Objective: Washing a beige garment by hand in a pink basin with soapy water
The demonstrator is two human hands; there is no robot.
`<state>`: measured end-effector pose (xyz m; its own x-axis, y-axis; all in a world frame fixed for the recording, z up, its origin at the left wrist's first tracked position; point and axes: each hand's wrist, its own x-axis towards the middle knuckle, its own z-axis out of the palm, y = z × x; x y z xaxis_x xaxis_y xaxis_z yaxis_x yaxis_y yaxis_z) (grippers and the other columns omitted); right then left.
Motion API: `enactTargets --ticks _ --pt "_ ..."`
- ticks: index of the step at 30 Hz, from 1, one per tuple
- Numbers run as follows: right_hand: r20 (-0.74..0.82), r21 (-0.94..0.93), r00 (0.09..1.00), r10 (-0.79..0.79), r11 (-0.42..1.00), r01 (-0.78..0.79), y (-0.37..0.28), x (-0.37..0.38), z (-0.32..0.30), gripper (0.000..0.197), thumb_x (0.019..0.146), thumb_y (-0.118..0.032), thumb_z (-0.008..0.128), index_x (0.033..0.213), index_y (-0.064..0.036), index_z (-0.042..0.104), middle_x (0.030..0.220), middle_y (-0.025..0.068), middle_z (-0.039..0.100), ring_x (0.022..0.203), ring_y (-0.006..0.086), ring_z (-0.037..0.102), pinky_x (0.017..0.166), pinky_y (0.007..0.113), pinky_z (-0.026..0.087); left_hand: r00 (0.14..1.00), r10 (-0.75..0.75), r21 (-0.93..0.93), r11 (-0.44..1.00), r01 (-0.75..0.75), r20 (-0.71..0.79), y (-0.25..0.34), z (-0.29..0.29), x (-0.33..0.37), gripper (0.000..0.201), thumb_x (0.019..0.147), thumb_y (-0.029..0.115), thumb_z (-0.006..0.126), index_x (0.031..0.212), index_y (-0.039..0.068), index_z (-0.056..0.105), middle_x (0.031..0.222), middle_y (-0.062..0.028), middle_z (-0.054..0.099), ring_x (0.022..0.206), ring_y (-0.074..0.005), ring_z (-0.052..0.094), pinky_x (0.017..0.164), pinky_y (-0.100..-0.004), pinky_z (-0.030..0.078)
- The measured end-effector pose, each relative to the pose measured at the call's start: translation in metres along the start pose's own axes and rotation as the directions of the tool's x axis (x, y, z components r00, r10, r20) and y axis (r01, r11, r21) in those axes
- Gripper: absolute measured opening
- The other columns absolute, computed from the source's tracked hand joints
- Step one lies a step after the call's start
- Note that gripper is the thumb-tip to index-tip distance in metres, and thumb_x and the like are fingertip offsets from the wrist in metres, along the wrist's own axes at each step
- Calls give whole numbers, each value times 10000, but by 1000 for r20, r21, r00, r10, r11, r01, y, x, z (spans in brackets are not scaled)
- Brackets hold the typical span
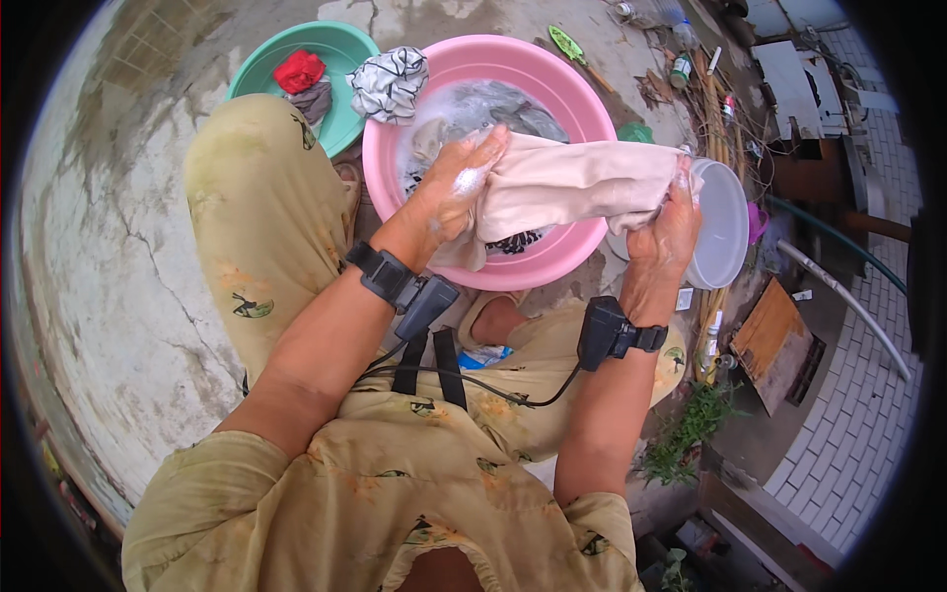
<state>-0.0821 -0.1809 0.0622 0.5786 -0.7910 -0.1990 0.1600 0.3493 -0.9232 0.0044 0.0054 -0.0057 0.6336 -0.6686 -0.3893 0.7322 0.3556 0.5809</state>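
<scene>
Washing in progress | left hand and right hand, each grip clamped on pale cloth, stretched soapy over pink basin | more laundry soaking there, black-and-white garment on far rim; rinsing judged outstanding.

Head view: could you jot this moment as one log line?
left hand grips pale pink cloth | right hand grips its other end | over pink basin of soapy water

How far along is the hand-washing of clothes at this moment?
Possibly done: a black-and-white garment on the pink basin rim. In hand: left hand and right hand grip a soapy beige garment. Left: clothes soaking in suds, red cloth in the green basin.
</scene>
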Motion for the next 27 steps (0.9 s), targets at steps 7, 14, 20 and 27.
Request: enactTargets --ticks 7,14,20,27 --pt "669 -425 715 -203 685 592 79 -62 41 236 851 -199 625 929 23 606 1057 128 590 949 241 567 823 332 426 997 -6 -441 897 40 76 -17 0 5 292 962 311 454 1094 58 511 981 -79 588 860 -198 598 764 -312 519" --pt "338 -737 940 -50 607 297 77 -18 38 155 876 -141 589 866 14 587 762 94 608 672 158 564 615 329 441 995 -94 -171 980 99 36 -35 13 -4 342 955 306 463 1174 47 504 1039 -63 596 908 -170 599 795 -308 508" --pt "630 -549 653 -421 353 758 76 -57 53 169 787 -153 654 880 -23 600 671 198 596 675 371 605 627 399 476 991 -131 -281 953 116 -37 -27 12 -2 327 941 315 471 1103 44 554 974 -60 591 886 -152 560 786 -284 466" --pt "23 -503 981 -191 846 176 45 7 27 176 841 -189 632 812 -22 582 674 111 600 581 216 580 536 352 469 968 -102 -75 990 122 229 -6 11 6 291 878 208 611 1082 4 574 974 -58 627 850 -129 604 753 -277 513"
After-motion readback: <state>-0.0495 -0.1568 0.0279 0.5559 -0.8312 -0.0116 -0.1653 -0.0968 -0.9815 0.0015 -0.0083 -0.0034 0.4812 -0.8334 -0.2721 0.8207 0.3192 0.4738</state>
